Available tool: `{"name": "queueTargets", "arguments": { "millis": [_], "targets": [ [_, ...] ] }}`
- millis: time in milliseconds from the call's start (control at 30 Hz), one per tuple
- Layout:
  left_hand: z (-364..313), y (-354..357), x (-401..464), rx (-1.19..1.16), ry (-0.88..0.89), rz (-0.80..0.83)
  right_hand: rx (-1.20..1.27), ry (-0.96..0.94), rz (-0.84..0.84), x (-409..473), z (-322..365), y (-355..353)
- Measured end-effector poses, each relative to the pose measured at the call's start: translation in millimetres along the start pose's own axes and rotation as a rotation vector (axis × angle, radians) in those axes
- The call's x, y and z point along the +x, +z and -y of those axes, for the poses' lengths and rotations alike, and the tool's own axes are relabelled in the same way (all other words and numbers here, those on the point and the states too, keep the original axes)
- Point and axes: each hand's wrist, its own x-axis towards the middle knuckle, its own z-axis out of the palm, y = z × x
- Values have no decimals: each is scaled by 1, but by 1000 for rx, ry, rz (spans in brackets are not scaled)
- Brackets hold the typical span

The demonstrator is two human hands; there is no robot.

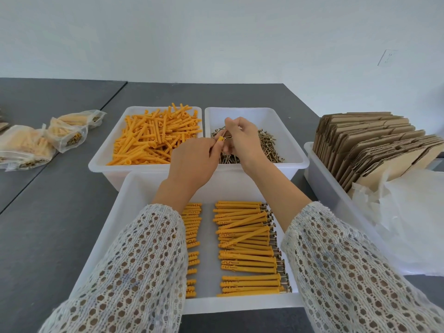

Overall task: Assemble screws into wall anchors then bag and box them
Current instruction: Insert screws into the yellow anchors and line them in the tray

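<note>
My left hand (192,159) grips an orange wall anchor (220,138), only its open end showing past my fingers. My right hand (240,138) pinches a brass screw (227,135) whose tip meets that anchor end, above the tub of loose screws (271,150). Left of it stands a tub heaped with loose orange anchors (153,135). The near white tray (134,195) holds rows of assembled anchors with screws (247,246); my left sleeve hides part of the left row.
Several filled clear bags (36,143) lie on the grey table at the left. A white bin at the right holds flat cardboard boxes (374,145) standing on edge and crumpled clear plastic bags (408,212). A seam between two tabletops runs diagonally at the left.
</note>
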Motion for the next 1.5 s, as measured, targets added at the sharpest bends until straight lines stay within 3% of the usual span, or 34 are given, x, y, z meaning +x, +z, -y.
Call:
{"name": "queueTargets", "arguments": {
  "millis": [100,267,400,600,733,800,967,1133,1500],
  "targets": [
    [-1,-1,1,-41,-7,4,-5,60,-28,1,1,-1],
    [-15,-7,1,-98,114,95,235,174,-234,10,1,-16],
    [-34,-6,-5,67,240,255,424,266,-344,14,-3,-31],
    [-64,-1,-20,231,287,532,594,359,-314,20,-6,-43],
    [-78,2,-30,244,276,819,551,399,-245,21,-7,-45],
    [-81,2,-32,241,283,876,442,398,-200,21,-7,-42],
    [-83,1,-32,196,308,910,182,353,-124,21,-8,-36],
    [-87,2,-40,141,358,917,157,341,-112,22,-9,-36],
    [-90,-2,-44,250,354,960,97,316,-98,23,-11,-35]
  ]
}}
